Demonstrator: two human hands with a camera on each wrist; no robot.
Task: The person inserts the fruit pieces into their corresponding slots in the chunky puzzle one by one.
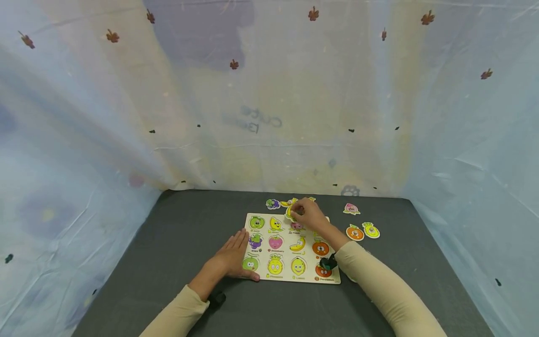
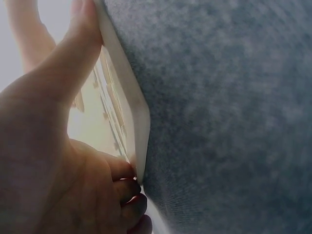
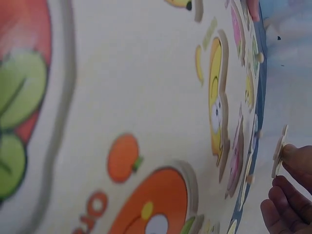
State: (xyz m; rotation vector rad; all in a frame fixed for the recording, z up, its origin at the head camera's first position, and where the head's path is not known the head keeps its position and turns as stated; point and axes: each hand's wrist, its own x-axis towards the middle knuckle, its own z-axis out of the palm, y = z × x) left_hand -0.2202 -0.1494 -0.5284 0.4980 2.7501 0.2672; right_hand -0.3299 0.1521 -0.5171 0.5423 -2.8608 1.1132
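Observation:
A pale fruit puzzle board [image 1: 265,254] printed with rows of smiling fruits lies on the dark table. My left hand [image 1: 230,256] rests spread along its left side, fingers straight and thumb by the near corner. In the left wrist view, the fingertips meet the board's edge [image 2: 140,119]. Over the board's far side, my right hand [image 1: 309,214] pinches a yellow puzzle piece [image 1: 288,214] between thumb and fingers. The right wrist view shows this thin piece [image 3: 279,152] edge-on, raised above the board, with the fruit on its face hidden.
Beyond the board lie a purple grape piece [image 1: 273,204] and a banana piece [image 1: 288,203]. To the right are a pink peach piece [image 1: 351,209], a round orange fruit piece [image 1: 354,232] and a pineapple piece [image 1: 371,230]. A printed curtain [image 1: 269,159] hangs behind the table.

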